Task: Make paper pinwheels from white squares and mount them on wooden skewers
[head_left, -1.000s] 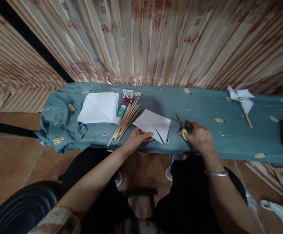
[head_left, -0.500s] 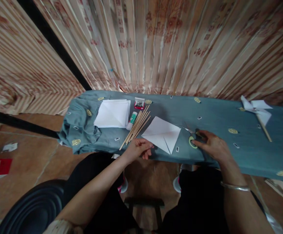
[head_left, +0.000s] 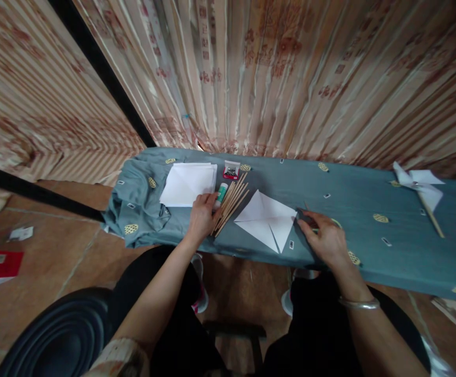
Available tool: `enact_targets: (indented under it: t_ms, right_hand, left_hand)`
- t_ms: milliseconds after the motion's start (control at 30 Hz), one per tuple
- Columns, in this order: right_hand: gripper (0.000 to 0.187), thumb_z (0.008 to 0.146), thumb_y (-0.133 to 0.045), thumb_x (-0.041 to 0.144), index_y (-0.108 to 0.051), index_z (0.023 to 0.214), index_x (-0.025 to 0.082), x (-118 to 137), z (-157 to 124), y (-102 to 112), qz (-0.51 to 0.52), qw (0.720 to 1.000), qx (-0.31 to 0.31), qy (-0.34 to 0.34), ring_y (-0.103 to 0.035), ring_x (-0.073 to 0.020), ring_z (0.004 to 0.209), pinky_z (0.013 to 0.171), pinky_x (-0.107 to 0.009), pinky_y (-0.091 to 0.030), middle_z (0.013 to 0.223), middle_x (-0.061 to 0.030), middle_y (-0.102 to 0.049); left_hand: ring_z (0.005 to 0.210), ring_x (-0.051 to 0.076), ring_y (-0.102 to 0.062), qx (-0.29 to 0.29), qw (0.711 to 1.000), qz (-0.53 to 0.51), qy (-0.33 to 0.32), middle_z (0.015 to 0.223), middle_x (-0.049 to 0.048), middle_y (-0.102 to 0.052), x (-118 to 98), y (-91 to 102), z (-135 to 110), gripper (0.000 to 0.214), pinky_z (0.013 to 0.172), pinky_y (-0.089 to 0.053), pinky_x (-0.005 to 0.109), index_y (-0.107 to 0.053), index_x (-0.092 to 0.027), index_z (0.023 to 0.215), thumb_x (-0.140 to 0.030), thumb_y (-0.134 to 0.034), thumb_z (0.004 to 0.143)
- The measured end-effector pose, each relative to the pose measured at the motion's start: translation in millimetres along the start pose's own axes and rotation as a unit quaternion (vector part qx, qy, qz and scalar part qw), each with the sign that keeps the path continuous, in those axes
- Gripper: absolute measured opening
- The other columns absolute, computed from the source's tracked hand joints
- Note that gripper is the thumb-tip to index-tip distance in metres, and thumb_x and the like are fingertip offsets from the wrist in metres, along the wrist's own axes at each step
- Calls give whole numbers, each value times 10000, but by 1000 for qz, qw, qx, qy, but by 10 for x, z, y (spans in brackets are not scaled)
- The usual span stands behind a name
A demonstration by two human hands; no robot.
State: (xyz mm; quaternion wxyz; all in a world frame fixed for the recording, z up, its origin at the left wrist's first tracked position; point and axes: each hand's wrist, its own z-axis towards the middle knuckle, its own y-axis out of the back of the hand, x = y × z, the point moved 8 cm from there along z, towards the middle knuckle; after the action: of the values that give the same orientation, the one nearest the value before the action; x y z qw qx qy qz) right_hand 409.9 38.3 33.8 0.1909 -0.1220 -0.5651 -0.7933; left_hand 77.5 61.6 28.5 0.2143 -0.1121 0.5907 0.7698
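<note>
My left hand (head_left: pixel 201 215) is closed around the lower part of a glue stick (head_left: pixel 222 192) with a green label, beside the paper stack. Several thin wooden sticks (head_left: pixel 233 203) lie fanned out just right of it. A white square of paper (head_left: pixel 266 219), with slits cut in from its corners, lies flat between my hands. My right hand (head_left: pixel 325 235) hovers at the paper's right corner, thumb and forefinger apart. Scissors with a light green handle (head_left: pixel 336 224) lie behind this hand, mostly hidden by it.
A stack of white paper (head_left: pixel 188 183) and a small red box of metal pieces (head_left: pixel 231 170) stand at the back left. A white paper pinwheel on a stick (head_left: pixel 427 191) lies at the right. A patterned grey-green cloth (head_left: pixel 353 193) covers the table, with a curtain behind.
My left hand has moved left and up from the paper's edge to the glue stick. My right hand has left the scissors' handle and come to the paper's corner; the scissors have shifted right.
</note>
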Motion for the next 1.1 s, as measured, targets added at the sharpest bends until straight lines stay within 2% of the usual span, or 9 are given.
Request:
enact_targets:
  t_ms: [367, 533, 633, 700, 733, 867, 933, 1000, 1100]
  right_hand:
    - [520, 935, -422, 562, -717, 1067, 154, 304, 37, -69, 48, 999, 4, 25, -703, -279, 912, 866, -439, -541, 995, -149, -751]
    - [482, 921, -447, 537, -716, 1055, 160, 287, 43, -29, 81, 997, -3, 15, -690, -279, 908, 879, -458, -533, 1003, -147, -744]
    - [423, 879, -526, 521, -717, 1038, 179, 300, 35, -12, 150, 988, -1, -28, -682, -252, 845, 876, -451, -528, 1004, -127, -742]
    - [381, 830, -615, 513, -714, 1028, 203, 360, 0, -75, 257, 963, 35, -76, -675, -220, 796, 848, -421, -532, 983, -97, -746]
    - [374, 799, -663, 516, -712, 1013, 214, 410, -32, -127, 329, 937, 62, -103, -674, -210, 802, 834, -400, -534, 979, -86, -748]
    - [453, 671, -808, 513, -717, 1027, 248, 716, -258, -344, 586, 762, 199, -189, -689, -203, 879, 806, -340, -534, 1015, -58, -758]
    - [422, 664, -825, 494, -739, 990, 240, 791, -390, -389, 634, 703, 237, -219, -692, -195, 850, 769, -316, -529, 956, -47, -766]
    - [356, 649, -847, 459, -763, 911, 233, 772, -503, -412, 651, 676, 244, -244, -682, -170, 780, 715, -280, -516, 872, -30, -769]
    - [294, 624, -869, 425, -778, 833, 240, 644, -629, -426, 656, 665, 220, -281, -661, -144, 723, 661, -252, -500, 828, -13, -768]
  left_hand:
    - [1093, 308, -597, 16, 997, 67, 39, 1160, 179, -655, -61, -76, 138, 482, 979, -476, 427, -506, -70, 1327, -237, -565, 878]
    - [1041, 283, -612, -21, 998, -8, 59, 1064, 136, -687, -44, 25, 178, 527, 945, -498, 417, -505, -99, 1330, -175, -622, 822]
    - [945, 238, -618, -57, 984, -151, 73, 1031, 106, -691, -140, 110, 157, 530, 892, -502, 383, -533, -113, 1315, -213, -653, 808]
    - [839, 184, -619, -46, 944, -316, 81, 1004, 72, -688, -298, 81, 93, 531, 810, -507, 330, -553, -138, 1296, -273, -678, 797]
    - [801, 165, -619, -17, 911, -403, 81, 979, 61, -690, -422, 26, 44, 539, 773, -502, 307, -565, -137, 1279, -306, -698, 785]
    - [762, 148, -655, 213, 732, -633, 134, 897, 44, -725, -1018, -343, -337, 570, 720, -486, 267, -630, -155, 1183, -365, -820, 689]
    - [767, 147, -668, 263, 663, -680, 172, 848, 36, -730, -1185, -447, -533, 488, 769, -489, 274, -676, -154, 1067, -355, -854, 659]
    - [780, 141, -672, 272, 624, -703, 206, 847, 30, -734, -1244, -527, -669, 421, 822, -487, 281, -697, -156, 977, -340, -871, 641]
    - [821, 133, -668, 280, 591, -720, 233, 898, 38, -736, -1289, -641, -790, 402, 873, -472, 273, -709, -150, 938, -362, -874, 639]
